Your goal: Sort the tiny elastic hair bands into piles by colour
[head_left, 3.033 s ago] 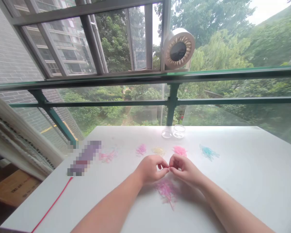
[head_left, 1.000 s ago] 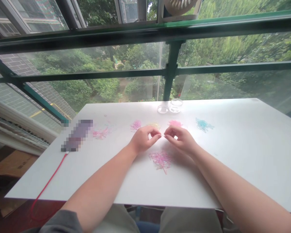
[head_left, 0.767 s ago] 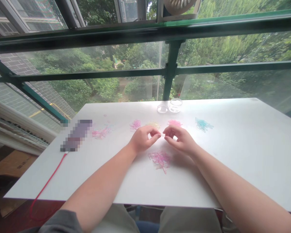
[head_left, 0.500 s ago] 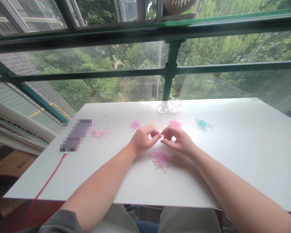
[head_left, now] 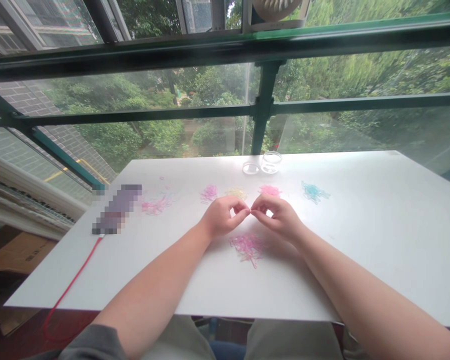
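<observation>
My left hand (head_left: pixel 225 215) and my right hand (head_left: pixel 275 214) meet fingertip to fingertip above the white table (head_left: pixel 378 240). Both are pinched closed; whatever lies between the fingertips is too small to make out. Just below them on the table is a loose pile of pink and purple small bands or clips (head_left: pixel 248 246). Behind my hands sit a purple pile (head_left: pixel 209 193), a pale yellow pile (head_left: pixel 236 192) and a pink pile (head_left: pixel 270 190). A teal pile (head_left: pixel 314 192) lies farther right.
At the table's back stand a clear round jar (head_left: pixel 271 163) and a clear lid (head_left: pixel 251 169). On the left lie a mixed pink and bluish pile (head_left: pixel 156 204) and a pixelated dark object (head_left: pixel 118 209) with a red cable (head_left: pixel 73 280). Window rails run behind the table.
The thumb and fingers of my right hand have closed together, and its fingertips now touch those of my left hand. The piles have not moved.
</observation>
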Demonstrator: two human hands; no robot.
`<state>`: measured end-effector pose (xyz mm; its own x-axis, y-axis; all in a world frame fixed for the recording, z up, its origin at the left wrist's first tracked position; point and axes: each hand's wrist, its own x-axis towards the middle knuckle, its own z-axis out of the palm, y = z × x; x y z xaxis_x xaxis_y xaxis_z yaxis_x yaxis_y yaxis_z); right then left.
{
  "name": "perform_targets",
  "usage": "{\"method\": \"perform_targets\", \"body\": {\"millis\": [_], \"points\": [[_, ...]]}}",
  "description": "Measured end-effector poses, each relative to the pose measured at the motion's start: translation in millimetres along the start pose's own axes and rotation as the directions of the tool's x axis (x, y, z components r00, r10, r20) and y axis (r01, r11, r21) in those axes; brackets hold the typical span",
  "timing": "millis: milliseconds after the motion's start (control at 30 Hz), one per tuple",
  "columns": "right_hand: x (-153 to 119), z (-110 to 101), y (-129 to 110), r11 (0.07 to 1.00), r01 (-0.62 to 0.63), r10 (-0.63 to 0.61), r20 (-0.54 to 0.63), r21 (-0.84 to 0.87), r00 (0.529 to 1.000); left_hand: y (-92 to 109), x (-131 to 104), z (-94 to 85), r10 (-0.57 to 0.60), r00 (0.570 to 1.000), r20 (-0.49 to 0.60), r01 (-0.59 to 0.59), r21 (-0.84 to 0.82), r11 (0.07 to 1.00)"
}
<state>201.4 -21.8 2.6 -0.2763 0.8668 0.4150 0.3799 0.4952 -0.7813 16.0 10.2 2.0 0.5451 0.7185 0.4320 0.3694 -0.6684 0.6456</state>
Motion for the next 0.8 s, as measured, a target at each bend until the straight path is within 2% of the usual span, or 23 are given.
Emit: {"method": "perform_targets", "body": {"millis": [267, 500, 700, 800], "points": [[1.1, -0.7, -2.8, 0.984, -0.074, 0.075, -0.001, 0.159, 0.997, 3.5, 0.8, -2.0, 0.026, 0.999, 0.042, -0.025, -0.016, 1.000], [5.3, -3.7, -0.2, 0.946, -0.109, 0.132, -0.057, 0.305, 0.990, 2.2, 0.7, -3.2, 0.031, 0.998, 0.061, -0.030, -0.024, 0.999], [2.0, 1.3, 2.4, 0.928, -0.176, 0.150, 0.105, 0.327, 0.983, -0.2, -0.1, -1.7, 0.036, 0.998, 0.055, -0.035, -0.015, 0.999], [0.5, 2.0, 2.7, 0.926, -0.164, 0.125, 0.133, 0.340, 0.983, -0.9, -0.4, -1.3, 0.043, 0.998, 0.044, -0.042, -0.008, 0.999]]}}
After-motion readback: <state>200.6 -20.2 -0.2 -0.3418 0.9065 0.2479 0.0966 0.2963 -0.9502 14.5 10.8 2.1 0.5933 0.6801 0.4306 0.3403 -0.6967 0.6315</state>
